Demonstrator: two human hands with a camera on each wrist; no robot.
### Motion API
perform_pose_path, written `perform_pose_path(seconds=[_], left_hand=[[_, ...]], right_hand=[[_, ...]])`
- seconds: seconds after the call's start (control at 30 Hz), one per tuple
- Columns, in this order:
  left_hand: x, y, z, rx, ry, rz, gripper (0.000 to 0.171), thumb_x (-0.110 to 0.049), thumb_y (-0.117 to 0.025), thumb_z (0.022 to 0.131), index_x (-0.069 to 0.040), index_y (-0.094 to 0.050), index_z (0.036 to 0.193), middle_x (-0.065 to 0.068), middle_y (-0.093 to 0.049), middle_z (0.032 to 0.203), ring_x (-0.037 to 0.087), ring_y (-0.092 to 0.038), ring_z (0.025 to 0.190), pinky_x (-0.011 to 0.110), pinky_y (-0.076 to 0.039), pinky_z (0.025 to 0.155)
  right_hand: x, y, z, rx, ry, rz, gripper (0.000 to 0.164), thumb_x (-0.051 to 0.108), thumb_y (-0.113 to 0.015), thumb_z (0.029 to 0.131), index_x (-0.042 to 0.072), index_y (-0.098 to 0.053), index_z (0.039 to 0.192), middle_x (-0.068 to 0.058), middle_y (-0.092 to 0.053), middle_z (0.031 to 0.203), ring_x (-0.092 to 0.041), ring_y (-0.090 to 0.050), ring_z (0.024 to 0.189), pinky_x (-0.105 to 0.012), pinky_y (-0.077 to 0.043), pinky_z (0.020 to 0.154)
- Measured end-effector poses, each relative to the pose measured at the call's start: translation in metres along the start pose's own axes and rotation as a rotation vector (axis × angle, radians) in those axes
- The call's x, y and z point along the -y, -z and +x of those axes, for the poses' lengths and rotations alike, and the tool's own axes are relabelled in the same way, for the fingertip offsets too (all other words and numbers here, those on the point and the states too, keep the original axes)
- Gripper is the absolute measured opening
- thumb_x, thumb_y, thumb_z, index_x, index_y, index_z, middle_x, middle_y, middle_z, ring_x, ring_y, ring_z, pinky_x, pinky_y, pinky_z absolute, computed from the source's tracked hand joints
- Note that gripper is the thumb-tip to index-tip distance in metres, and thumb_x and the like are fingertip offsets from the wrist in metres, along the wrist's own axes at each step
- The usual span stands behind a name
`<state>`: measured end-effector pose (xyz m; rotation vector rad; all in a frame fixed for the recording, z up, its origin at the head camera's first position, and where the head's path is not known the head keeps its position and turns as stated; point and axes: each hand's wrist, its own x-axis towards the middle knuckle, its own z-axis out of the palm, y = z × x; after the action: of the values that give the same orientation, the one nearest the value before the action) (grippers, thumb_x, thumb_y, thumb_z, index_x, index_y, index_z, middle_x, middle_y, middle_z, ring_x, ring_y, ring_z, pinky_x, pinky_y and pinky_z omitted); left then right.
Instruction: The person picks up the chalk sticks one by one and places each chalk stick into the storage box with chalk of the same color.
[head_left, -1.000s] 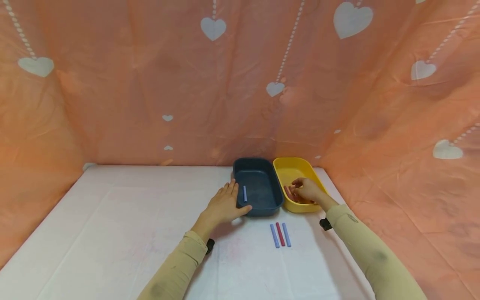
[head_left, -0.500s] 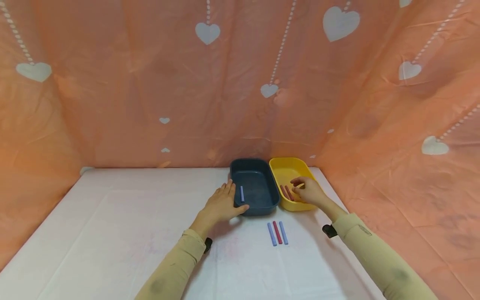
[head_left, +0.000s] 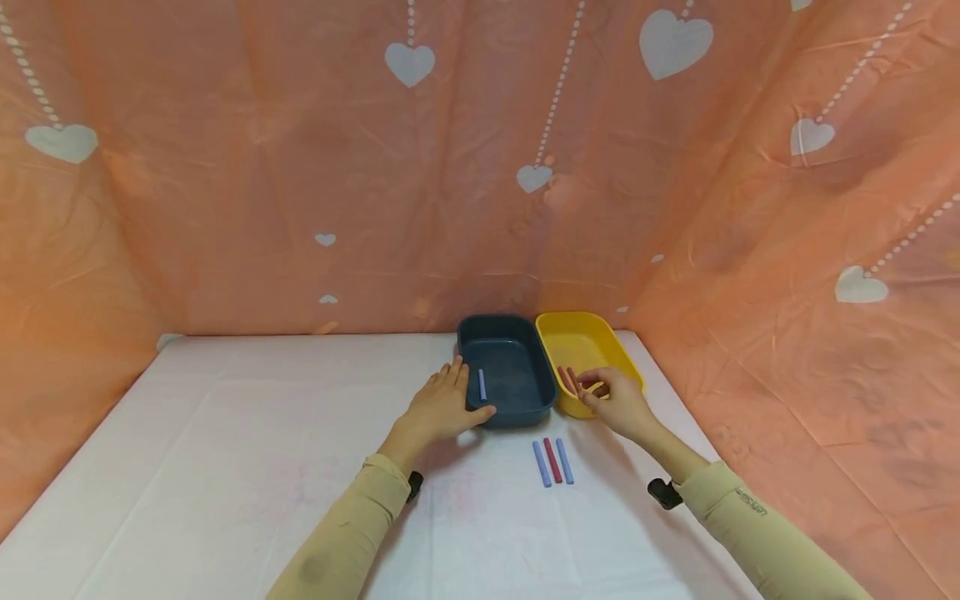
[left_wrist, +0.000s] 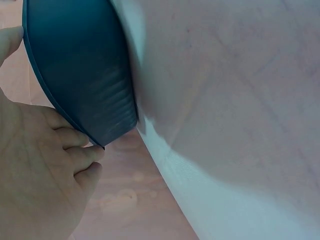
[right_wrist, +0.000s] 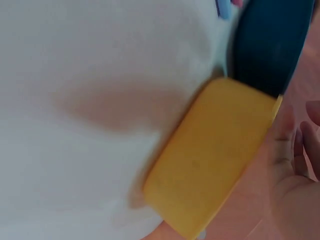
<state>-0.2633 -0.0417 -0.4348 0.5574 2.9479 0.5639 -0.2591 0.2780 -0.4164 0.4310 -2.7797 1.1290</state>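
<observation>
Beige right sleeve (head_left: 772, 521) has a dark mark we can't read. We see the right hand (head_left: 618, 408) at the yellow tray (head_left: 573, 335), fingers loosely bent near two red sticks (head_left: 563, 377) inside, nothing visibly gripped. Left hand (head_left: 437, 408): thumb spread, straight fingers touching the dark blue tray (head_left: 517, 375), one blue stick (head_left: 482, 385) beside them. Blue-red-blue stick row (head_left: 552, 460) between hands, on worktop (head_left: 262, 433).

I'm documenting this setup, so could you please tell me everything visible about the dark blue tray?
The dark blue tray is an open, round-cornered rectangle with raised walls, apparently plastic. It sits upright on the white tabletop, beside the yellow tray. One blue chalk stick lies inside. The left hand touches its rim.
</observation>
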Motion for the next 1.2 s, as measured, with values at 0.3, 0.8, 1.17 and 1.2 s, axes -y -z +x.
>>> perform_pose_path(seconds=[0.3, 0.8, 1.17, 1.2], left_hand=[[0.0, 0.002, 0.001, -0.004, 0.003, 0.004, 0.101, -0.064, -0.056, 0.099, 0.006, -0.02, 0.163, 0.022, -0.012, 0.172, 0.039, -0.017, 0.158, 0.049, -0.018, 0.128], [0.001, 0.002, 0.001, -0.003, -0.002, 0.01, 0.102, -0.065, -0.055, 0.098, 0.006, -0.02, 0.163, 0.021, -0.012, 0.172, 0.039, -0.017, 0.158, 0.049, -0.018, 0.128], [-0.001, 0.001, 0.0, 0.005, -0.006, 0.007, 0.101, -0.064, -0.055, 0.099, 0.006, -0.021, 0.162, 0.022, -0.012, 0.172, 0.04, -0.016, 0.158, 0.05, -0.019, 0.127], [-0.001, 0.001, 0.0, 0.005, -0.006, 0.01, 0.101, -0.064, -0.055, 0.099, 0.006, -0.021, 0.162, 0.022, -0.012, 0.172, 0.04, -0.016, 0.158, 0.05, -0.018, 0.128]], right_hand=[[0.001, -0.022, -0.025, 0.034, -0.022, 0.076, 0.026, -0.001, -0.072, 0.092, -0.006, -0.07, 0.118, -0.013, -0.066, 0.1, -0.021, -0.061, 0.081, -0.018, -0.055, 0.066], [-0.006, -0.05, -0.037, 0.178, -0.031, 0.033, 0.025, -0.001, -0.072, 0.088, -0.003, -0.07, 0.113, -0.005, -0.065, 0.093, -0.017, -0.057, 0.076, -0.021, -0.053, 0.064], [-0.006, -0.053, -0.038, 0.207, 0.007, -0.031, 0.022, 0.002, -0.076, 0.086, -0.001, -0.072, 0.108, -0.004, -0.065, 0.09, -0.013, -0.055, 0.072, -0.024, -0.05, 0.064], [-0.006, -0.053, -0.038, 0.212, -0.003, -0.033, 0.022, 0.002, -0.076, 0.086, 0.0, -0.072, 0.108, -0.003, -0.065, 0.09, -0.013, -0.055, 0.072, -0.024, -0.05, 0.064]])
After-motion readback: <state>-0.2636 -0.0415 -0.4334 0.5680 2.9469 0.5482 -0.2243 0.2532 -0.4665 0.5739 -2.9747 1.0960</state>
